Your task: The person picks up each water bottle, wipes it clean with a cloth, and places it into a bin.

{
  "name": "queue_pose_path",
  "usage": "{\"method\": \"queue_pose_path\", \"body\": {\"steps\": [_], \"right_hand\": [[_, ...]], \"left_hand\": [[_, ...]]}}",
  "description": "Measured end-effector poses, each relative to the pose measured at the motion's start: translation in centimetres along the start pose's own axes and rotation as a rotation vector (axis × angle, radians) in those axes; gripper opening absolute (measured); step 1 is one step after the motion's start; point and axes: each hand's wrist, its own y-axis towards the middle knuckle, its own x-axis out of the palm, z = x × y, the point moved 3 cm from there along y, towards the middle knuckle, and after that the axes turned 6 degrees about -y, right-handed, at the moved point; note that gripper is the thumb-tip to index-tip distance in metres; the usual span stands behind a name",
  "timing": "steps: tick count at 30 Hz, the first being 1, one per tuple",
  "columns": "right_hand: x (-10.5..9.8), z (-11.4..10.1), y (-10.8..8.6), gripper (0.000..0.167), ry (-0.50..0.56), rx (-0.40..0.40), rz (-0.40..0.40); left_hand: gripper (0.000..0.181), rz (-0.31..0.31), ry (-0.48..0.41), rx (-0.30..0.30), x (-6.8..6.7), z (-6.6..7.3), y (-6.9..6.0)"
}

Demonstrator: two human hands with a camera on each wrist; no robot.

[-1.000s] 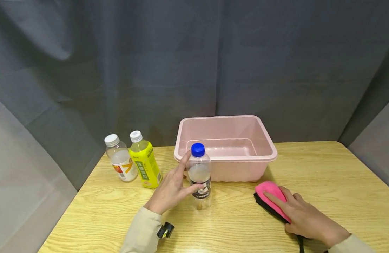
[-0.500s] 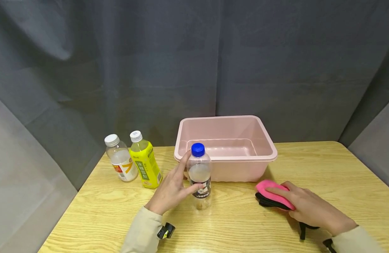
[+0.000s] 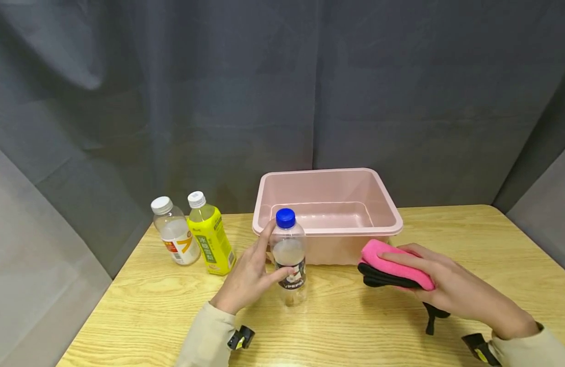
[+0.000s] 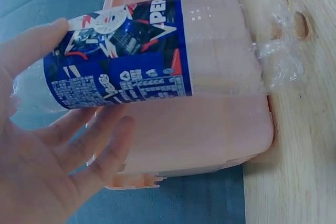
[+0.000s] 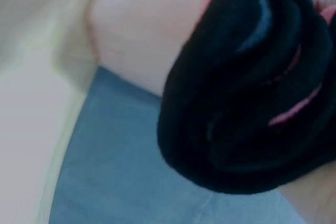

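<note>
My left hand [image 3: 248, 278] holds a clear plastic bottle [image 3: 289, 251] with a blue cap, upright on the table. In the left wrist view, the thumb lies on its dark blue Pepsi label [image 4: 118, 59] and the other fingers pass behind it. My right hand [image 3: 436, 280] grips a folded cloth [image 3: 394, 265], pink on top and black beneath, above the table in front of the tub's right end. A black strap end [image 3: 431, 317] hangs below that hand. Black folds of the cloth [image 5: 236, 103] fill much of the right wrist view.
A pink plastic tub [image 3: 328, 232] stands behind the bottle, against the dark curtain [image 3: 227, 102]. To the left are a yellow-green labelled bottle [image 3: 211, 239] and a white-capped clear bottle [image 3: 176, 237], both upright on the wooden table [image 3: 163, 316].
My right hand has lifted the cloth off the table and moved it up and slightly left, toward the tub. The left hand and its bottle have stayed put.
</note>
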Motion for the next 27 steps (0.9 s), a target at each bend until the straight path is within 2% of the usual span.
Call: {"method": "queue_pose_path", "body": {"steps": [5,10,13,21,24,27], "right_hand": [[-0.6,-1.5,2.0,0.084,0.106,-0.010,0.053],[-0.4,-2.9,4.0,0.083,0.135,-0.003,0.113],[-0.2,-3.6,5.2,0.084,0.139,0.010,0.172],[0.9,-5.4,8.8,0.079,0.306,-0.032,0.349],[1.5,-5.9,9.6,0.077,0.300,-0.039,0.371],[2.1,-6.2,10.1,0.075,0.226,-0.057,0.361]], "left_hand": [[0.100,0.013,0.013,-0.008,-0.1,-0.1,-0.4],[0.099,0.012,0.019,0.002,-0.1,-0.1,-0.4],[0.099,0.017,0.023,0.004,-0.1,-0.1,-0.3],[0.105,0.023,0.046,0.038,-0.1,0.1,-0.1],[0.107,0.021,0.058,0.052,0.0,0.2,0.0],[0.106,0.016,0.053,0.047,0.0,0.2,0.0]]}}
